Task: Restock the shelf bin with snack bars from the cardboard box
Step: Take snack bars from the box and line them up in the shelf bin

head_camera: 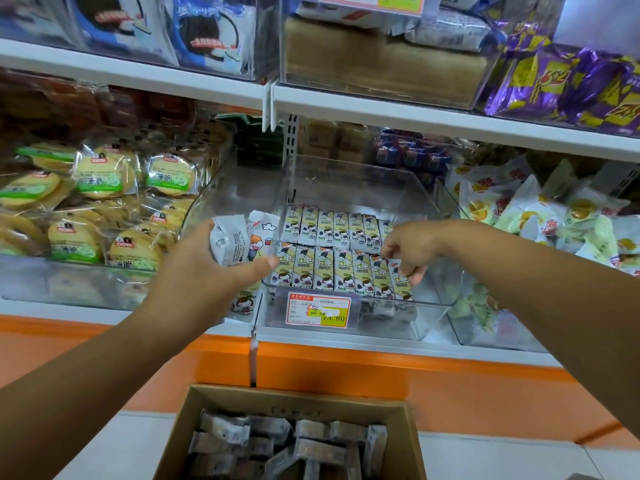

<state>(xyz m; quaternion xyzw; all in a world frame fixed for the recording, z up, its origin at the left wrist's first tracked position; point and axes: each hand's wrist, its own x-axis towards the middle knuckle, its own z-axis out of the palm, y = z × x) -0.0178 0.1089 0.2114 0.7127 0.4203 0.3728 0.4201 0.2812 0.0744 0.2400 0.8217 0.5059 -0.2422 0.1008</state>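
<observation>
Cardboard box (301, 398) of snack bars (311, 445), shelf bin (434, 301) (two rows), left hand (204, 268) gripping several, right hand (412, 247) apparently pinching one.

Cream snack bars (332, 271) printed with cartoon figures are seen at centre, an orange-and-yellow price tag (317, 310) below them, purple-and-yellow packets (571, 88) at upper right, a brown cardboard box (298, 401) at bottom.

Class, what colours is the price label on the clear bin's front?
The price label is white, with a red border and yellow price patch; head view.
</observation>
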